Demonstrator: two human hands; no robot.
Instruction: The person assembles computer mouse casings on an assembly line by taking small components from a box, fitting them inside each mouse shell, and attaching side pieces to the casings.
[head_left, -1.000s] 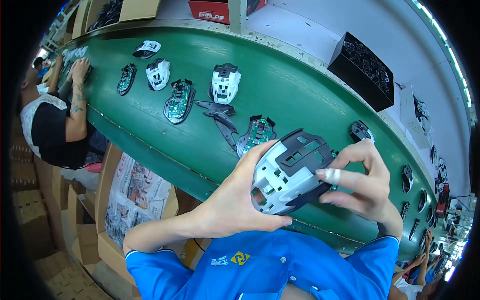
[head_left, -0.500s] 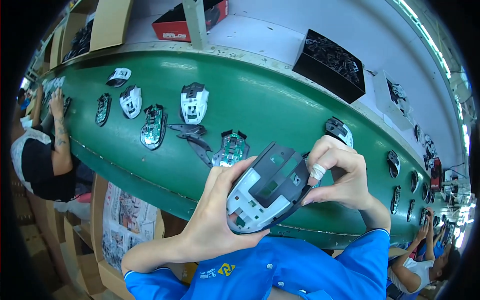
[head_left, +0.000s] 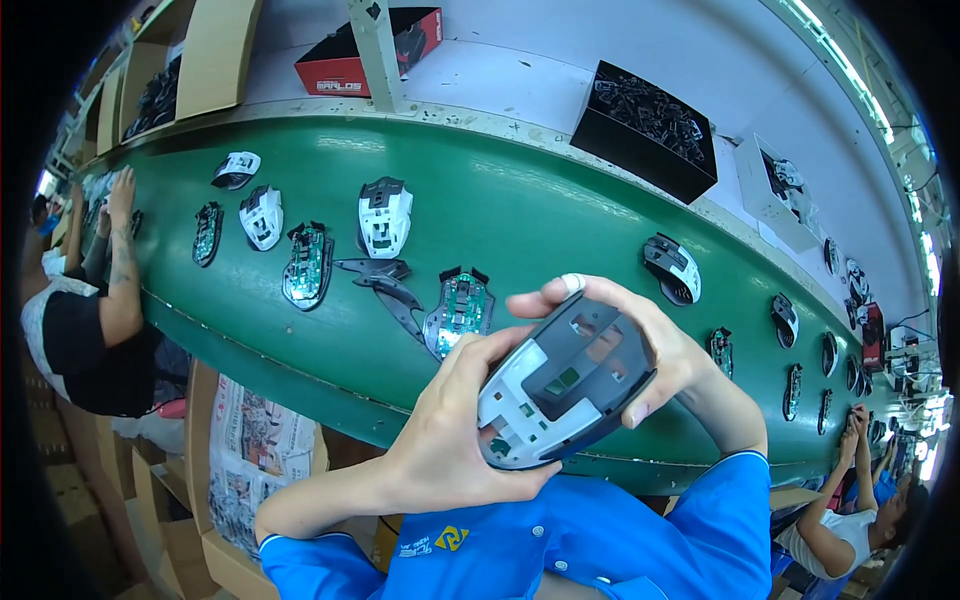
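Note:
A grey-and-white mouse shell [head_left: 575, 372] with several cut-outs is held up over the near edge of the bench, tilted. My left hand [head_left: 430, 430] is closed round its left side and lower end. My right hand [head_left: 670, 350] wraps over its far end, fingers behind it and thumb by the right edge; white tape circles one finger. Just beyond my left hand lies a mouse base with a green circuit board [head_left: 462, 310]. Next to that are dark curved plastic pieces [head_left: 385, 280]. Another white-and-grey shell [head_left: 384, 222] rests farther back.
Along the green bench [head_left: 540, 230] lie more shells and circuit-board bases, left and right. A black box of small parts [head_left: 640, 130] and a red box [head_left: 335, 75] stand on the back ledge. Co-workers sit at far left [head_left: 80, 340] and far right [head_left: 830, 540].
My right hand has shifted from pinching at the shell's right edge to wrapping over its far end. The shell has moved slightly to the right, still in my left hand.

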